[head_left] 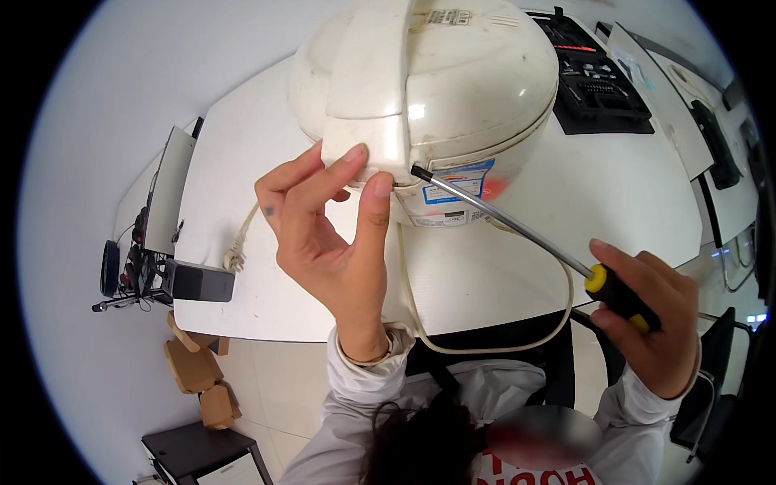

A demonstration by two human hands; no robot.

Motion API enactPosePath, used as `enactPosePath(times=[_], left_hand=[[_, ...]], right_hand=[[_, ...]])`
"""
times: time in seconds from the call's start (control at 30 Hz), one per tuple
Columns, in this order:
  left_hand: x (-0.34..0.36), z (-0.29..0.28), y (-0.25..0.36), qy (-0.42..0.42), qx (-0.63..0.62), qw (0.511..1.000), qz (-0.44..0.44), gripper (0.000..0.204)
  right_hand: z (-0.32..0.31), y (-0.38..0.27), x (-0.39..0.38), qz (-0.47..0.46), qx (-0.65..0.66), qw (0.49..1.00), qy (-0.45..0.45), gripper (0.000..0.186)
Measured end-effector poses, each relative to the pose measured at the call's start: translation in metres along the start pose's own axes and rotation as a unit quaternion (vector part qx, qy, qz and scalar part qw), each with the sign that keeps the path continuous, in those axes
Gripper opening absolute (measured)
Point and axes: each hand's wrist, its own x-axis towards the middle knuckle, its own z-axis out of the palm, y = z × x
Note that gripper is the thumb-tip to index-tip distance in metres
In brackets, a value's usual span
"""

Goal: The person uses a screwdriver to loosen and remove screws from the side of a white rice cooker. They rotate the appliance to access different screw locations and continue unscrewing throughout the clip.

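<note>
A cream-white rice cooker [477, 89] stands on the white table, its lid closed and a long raised strip running over the top. My left hand [331, 230] grips the lower end cover [364, 145] of that strip, thumb beneath and fingertips on its face. In my right hand [655, 315] is a screwdriver [517, 226] with a black and yellow handle. Its dark tip touches or lies right beside the cover's right edge; exact contact cannot be made out. Blue and white labels [457, 186] sit on the cooker's side below the tip.
A pale power cord [408, 299] loops over the table's [267, 162] near edge. Its plug [233, 259] lies at the left by a dark grey box [202, 280]. An open black tool case [602, 89] lies at the back right. Cardboard boxes [194, 368] are on the floor.
</note>
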Motion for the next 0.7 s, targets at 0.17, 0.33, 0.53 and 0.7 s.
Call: enactPosePath(times=[0.17,0.33,0.53,0.7], left_hand=[[-0.001,-0.001,0.0,-0.039,0.04,0.998,0.026,0.023],[-0.002,0.001,0.0,-0.031,0.028,0.999,0.03,0.022],[-0.001,-0.001,-0.003,-0.027,0.022,0.999,0.028,0.022],[-0.001,0.0,-0.001,-0.025,0.012,0.999,0.024,0.024]], right_hand=[[0.022,0.011,-0.009,0.018,0.092,0.995,0.018,0.055],[0.035,0.019,-0.013,0.042,0.162,0.986,0.012,0.053],[0.048,0.02,-0.014,0.048,0.19,0.98,0.022,0.053],[0.049,0.022,-0.016,0.052,0.186,0.98,0.035,0.053]])
